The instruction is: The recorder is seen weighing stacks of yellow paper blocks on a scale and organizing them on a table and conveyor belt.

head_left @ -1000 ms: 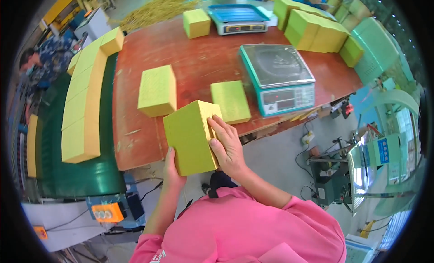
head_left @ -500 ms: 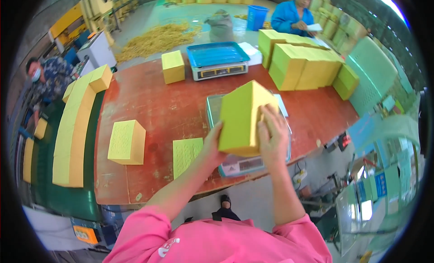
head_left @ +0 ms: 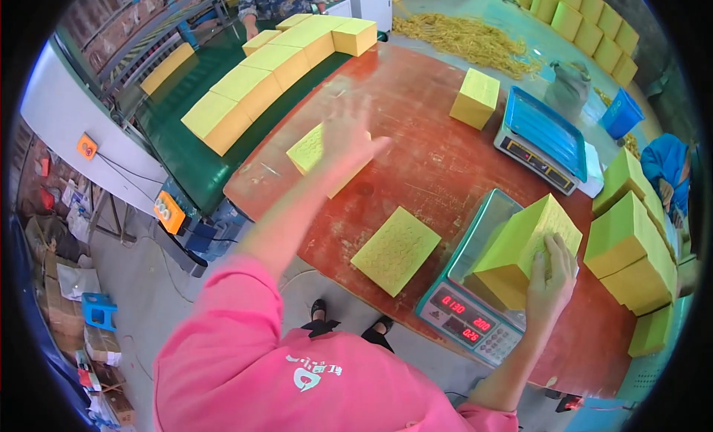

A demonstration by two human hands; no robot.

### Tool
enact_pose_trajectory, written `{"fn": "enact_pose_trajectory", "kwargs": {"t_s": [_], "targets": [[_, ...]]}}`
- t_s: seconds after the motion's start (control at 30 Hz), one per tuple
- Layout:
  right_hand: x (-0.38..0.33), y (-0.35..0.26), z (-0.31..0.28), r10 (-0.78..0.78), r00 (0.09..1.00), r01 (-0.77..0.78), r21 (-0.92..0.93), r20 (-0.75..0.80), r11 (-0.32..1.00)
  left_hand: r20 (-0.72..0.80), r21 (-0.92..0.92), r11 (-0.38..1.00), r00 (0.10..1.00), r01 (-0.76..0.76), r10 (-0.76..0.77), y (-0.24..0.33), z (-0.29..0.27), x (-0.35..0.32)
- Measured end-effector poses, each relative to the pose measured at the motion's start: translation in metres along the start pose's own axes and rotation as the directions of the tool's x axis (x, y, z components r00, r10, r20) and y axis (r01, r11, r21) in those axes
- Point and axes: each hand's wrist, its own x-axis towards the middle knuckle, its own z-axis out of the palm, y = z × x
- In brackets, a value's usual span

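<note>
My left hand (head_left: 347, 131), blurred, reaches out with its fingers spread, holding nothing. Beneath it is a yellow paper block (head_left: 306, 148) with a dimpled top, partly hidden by my hand and forearm. My right hand (head_left: 551, 276) is closed against the right face of a larger yellow paper block (head_left: 512, 248), fingers close together and thumb beside them. That block is tilted over the pan of a digital scale (head_left: 459, 313) with a lit red display; its contact with the pan is partly hidden. A flat yellow dimpled piece (head_left: 396, 251) lies left of the scale.
On the red table (head_left: 416, 164) stand another yellow block (head_left: 475, 98) and a second scale (head_left: 546, 135) with a blue tray. Stacked blocks (head_left: 631, 246) stand at right. A row of blocks (head_left: 260, 79) lies on the green conveyor (head_left: 171, 146), with one person behind it and another at far right.
My view has swung left. My left hand has let go of the large block and moved left over the smaller one. That large block has come down to the scale, my right hand still on it.
</note>
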Motion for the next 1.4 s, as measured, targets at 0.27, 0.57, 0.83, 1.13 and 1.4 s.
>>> {"fn": "enact_pose_trajectory", "kwargs": {"t_s": [0.27,0.57,0.83,1.13,1.4], "targets": [[-0.031,-0.065,-0.005,0.019,0.991,0.017,0.278,-0.129,0.96,0.692,-0.11,0.991,0.721,0.072,0.025,-0.062,-0.003,-0.022],[-0.055,-0.228,0.16,-0.282,0.939,0.088,0.658,0.195,0.748,0.497,-0.497,0.646,0.42,-0.579,0.759,-0.129,-0.119,-0.117],[-0.081,-0.254,0.23,-0.168,0.72,-0.337,0.552,0.673,0.763,0.577,-0.778,0.163,0.792,0.607,-0.199,-0.21,-0.099,-0.282],[-0.173,-0.318,0.209,0.061,0.839,-0.396,0.531,0.54,0.749,0.756,-0.396,-0.679,0.639,0.618,0.141,-0.202,-0.092,-0.289],[-0.193,-0.322,0.211,0.092,0.853,-0.413,0.557,0.514,0.721,0.806,-0.518,-0.346,0.581,0.782,0.108,-0.215,-0.091,-0.294]]}}
